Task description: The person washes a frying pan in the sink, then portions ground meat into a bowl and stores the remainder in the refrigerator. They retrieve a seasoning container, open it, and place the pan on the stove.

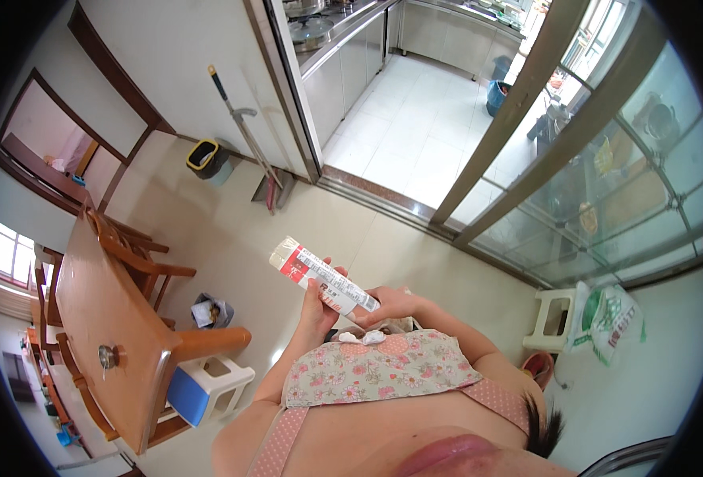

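A long packet, probably of dried noodles point(327, 283), is held between both hands in front of the floral apron point(381, 369). It has a red and white printed wrapper, and pale contents show through its clear upper left end. My left hand point(320, 307) grips the middle of the packet, thumb on its printed face and fingertips behind. My right hand point(387, 303) holds the lower right end, partly covering it.
A wooden table point(113, 334) with chairs stands at left, a plastic stool point(220, 384) beside it. Waste bins point(208, 161) and a broom with dustpan point(274, 191) are ahead. Sliding glass doors point(590, 208) border the kitchen. At right, a stool point(551, 319) stands by a plastic bag point(610, 322).
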Demonstrator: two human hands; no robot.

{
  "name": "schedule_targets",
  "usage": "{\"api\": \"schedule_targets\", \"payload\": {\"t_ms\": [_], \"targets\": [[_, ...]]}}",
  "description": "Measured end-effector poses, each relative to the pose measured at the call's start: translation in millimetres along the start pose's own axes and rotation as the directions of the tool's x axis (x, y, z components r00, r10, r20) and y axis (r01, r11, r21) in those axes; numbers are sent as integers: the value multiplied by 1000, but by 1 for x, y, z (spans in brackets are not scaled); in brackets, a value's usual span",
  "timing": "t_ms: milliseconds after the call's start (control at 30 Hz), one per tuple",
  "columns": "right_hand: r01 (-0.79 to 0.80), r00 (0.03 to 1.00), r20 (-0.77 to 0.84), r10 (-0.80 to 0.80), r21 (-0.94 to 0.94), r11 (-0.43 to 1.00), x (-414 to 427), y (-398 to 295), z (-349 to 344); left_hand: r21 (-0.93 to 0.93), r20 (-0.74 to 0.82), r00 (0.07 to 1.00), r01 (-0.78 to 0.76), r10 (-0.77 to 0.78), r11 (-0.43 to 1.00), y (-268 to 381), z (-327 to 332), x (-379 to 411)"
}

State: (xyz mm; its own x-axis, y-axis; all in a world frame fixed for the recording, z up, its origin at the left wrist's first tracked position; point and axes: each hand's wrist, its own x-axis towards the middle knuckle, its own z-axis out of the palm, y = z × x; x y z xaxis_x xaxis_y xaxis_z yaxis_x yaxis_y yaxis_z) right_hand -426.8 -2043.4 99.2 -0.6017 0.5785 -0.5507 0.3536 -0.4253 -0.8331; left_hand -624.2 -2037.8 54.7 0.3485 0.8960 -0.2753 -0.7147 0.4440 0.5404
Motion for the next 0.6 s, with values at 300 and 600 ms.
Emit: {"api": "schedule_targets", "payload": {"t_ms": [300,600], "targets": [[266,960,50,-274,122,956,86,-23,-187,-39,-111,985,-137,132,990,45,33,180],[347,903,-399,-159,459,818,171,-56,-384,-86,-104,983,-162,153,983,117,20,393]]}}
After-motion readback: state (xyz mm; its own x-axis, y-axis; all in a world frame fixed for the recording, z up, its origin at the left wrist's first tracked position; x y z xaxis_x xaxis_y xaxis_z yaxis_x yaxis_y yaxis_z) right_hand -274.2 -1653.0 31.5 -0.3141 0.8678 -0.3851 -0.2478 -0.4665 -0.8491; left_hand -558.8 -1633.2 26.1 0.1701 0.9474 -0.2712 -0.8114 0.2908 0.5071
